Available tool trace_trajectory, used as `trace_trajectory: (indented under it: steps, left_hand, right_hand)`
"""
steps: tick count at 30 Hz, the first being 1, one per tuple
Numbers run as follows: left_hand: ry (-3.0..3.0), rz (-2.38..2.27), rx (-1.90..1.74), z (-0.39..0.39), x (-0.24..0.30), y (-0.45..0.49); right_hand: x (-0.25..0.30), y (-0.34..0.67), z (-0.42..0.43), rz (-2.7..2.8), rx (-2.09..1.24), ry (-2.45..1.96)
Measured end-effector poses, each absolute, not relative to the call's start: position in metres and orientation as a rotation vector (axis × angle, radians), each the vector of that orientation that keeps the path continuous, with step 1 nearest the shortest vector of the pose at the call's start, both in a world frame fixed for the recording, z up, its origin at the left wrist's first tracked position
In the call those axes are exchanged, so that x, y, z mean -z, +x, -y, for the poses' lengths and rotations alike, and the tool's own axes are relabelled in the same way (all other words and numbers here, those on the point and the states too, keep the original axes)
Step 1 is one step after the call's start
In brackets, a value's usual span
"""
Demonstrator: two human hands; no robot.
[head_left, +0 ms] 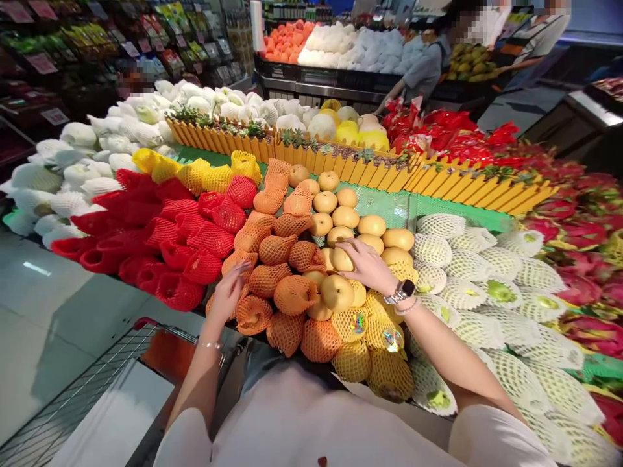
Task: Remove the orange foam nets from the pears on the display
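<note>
Round yellow-brown pears (337, 293), bare of netting, lie in the middle of the fruit stand. My right hand (367, 263), with a watch on its wrist, reaches over them, its thumb and fingers around one pear (342, 259). Fruit in orange foam nets (270, 280) lies to the left of the pears. My left hand (228, 292) is at the left edge of this orange-netted fruit, fingers stretched forward and nothing visible in them. Nearer my body, fruit in yellow nets (384, 324) is piled, some with shiny stickers.
Red foam nets (160, 227) lie left, white-netted fruit (501, 292) right, dragon fruit (584, 240) far right. An orange picket planter (350, 162) crosses behind. A shopping cart (111, 370) stands at lower left. A person (423, 68) leans over the far side.
</note>
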State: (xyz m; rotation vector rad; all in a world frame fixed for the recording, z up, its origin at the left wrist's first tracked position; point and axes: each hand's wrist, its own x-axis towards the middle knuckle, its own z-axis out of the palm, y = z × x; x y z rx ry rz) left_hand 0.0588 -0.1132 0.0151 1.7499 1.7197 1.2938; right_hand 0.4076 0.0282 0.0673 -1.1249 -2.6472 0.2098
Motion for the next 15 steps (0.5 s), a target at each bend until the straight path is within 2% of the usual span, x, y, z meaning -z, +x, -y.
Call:
trace_trajectory:
  steps: [3, 8, 12, 15]
  left_hand:
    - [1.420, -2.178, -1.459, 0.180, 0.020, 0.028]
    - [0.644, -2.768, -1.127, 0.296, 0.078, -0.016]
    - [0.203, -2.836, -0.857, 0.364, 0.107, -0.045]
    - [0.095, -2.731, -0.720, 0.375, 0.120, -0.056]
  right_hand:
    - [-0.064, 0.405, -0.027, 2.656, -0.260, -1.096]
    - [-0.057, 0.412, -0.022, 2.656, -0.334, -1.057]
    - [-0.047, 0.414, -0.020, 2.596, -0.444, -1.122]
    - [-0.042, 0.410, -0.016, 2.521, -0.494, -1.212]
